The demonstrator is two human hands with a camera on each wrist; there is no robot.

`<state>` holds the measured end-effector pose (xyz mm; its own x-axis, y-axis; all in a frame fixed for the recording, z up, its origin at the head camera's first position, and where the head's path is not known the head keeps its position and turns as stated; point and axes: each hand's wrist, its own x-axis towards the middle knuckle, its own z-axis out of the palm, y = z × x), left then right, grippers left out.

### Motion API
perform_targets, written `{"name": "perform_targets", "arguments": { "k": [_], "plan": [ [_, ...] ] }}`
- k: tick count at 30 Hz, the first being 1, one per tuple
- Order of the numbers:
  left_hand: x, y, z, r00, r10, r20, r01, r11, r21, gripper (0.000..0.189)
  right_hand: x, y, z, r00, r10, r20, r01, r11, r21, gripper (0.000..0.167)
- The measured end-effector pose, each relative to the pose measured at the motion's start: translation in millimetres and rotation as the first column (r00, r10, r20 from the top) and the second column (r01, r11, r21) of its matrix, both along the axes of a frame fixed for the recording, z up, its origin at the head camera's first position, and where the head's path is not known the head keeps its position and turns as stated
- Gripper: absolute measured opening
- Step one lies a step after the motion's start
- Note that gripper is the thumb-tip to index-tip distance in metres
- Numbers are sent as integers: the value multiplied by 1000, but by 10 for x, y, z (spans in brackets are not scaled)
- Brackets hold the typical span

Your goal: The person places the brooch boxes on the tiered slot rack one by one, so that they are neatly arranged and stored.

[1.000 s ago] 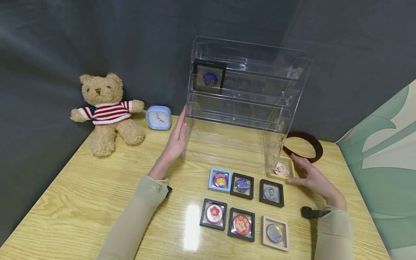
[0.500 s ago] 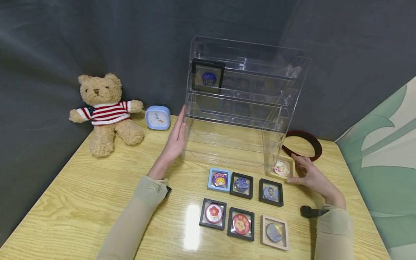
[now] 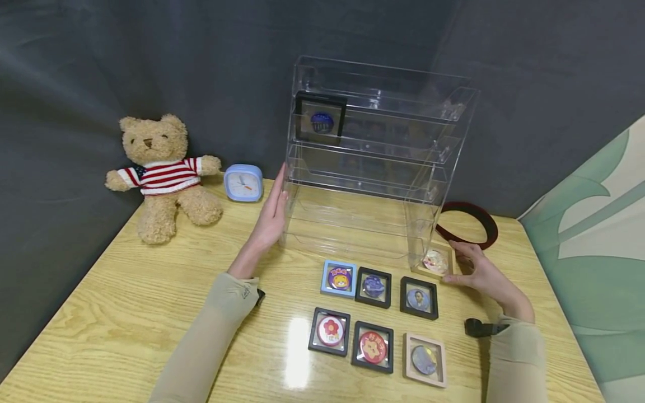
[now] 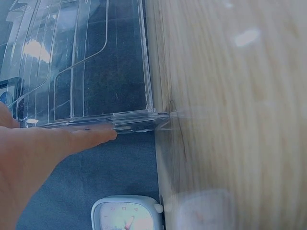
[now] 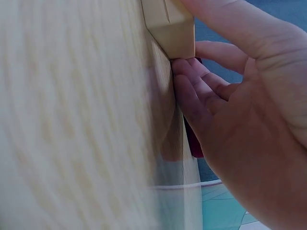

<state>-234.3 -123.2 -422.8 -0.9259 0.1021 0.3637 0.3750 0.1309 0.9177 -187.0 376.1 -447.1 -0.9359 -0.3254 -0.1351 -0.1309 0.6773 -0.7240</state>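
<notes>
A clear acrylic display rack [image 3: 370, 150] stands at the back of the table. My left hand [image 3: 269, 221] lies with straight fingers along its left side; in the left wrist view the hand [image 4: 53, 143] meets the rack's side panel. My right hand [image 3: 478, 274] grips a light wooden badge frame [image 3: 434, 261] lying by the rack's front right corner, thumb on the near side and fingers on the far side. The right wrist view shows the frame's corner [image 5: 175, 33] low on the wood. A black frame with a dark blue badge [image 3: 321, 121] stands in the rack's upper left.
In front of the rack lie several framed badges, including a blue-edged one [image 3: 339, 279], a black one [image 3: 419, 298] and a pale pink one [image 3: 425, 360]. A teddy bear [image 3: 163, 173] and a blue clock [image 3: 243, 183] stand left; a dark red band [image 3: 486, 218] lies behind my right hand.
The whole scene has shifted slightly left in the head view. Both hands keep their places against the rack and the wooden badge frame.
</notes>
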Motion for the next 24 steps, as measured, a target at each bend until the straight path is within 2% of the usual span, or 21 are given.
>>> {"name": "perform_targets", "arguments": {
  "k": [6, 13, 16, 19, 24],
  "plan": [
    [6, -2, 4, 1000, -3, -4, 3, 1000, 0, 59, 3, 4, -10, 1000, -21, 22, 23, 997, -76, 99],
    [4, 1, 11, 1000, 9, 8, -9, 1000, -12, 59, -3, -9, -22, 993, -6, -121, -17, 982, -186, 102],
    [18, 5, 39, 1000, 4, 18, -4, 1000, -12, 59, -6, 6, -14, 990, -17, -137, -13, 977, -214, 108],
    [89, 15, 138, 1000, -8, 29, 8, 1000, -11, 58, 8, 34, 3, 988, -45, -147, 14, 979, -204, 108],
    [232, 39, 335, 999, -17, 37, 18, 1000, -8, 58, 25, 59, 23, 975, -86, -204, 36, 971, -238, 94]
  ]
}}
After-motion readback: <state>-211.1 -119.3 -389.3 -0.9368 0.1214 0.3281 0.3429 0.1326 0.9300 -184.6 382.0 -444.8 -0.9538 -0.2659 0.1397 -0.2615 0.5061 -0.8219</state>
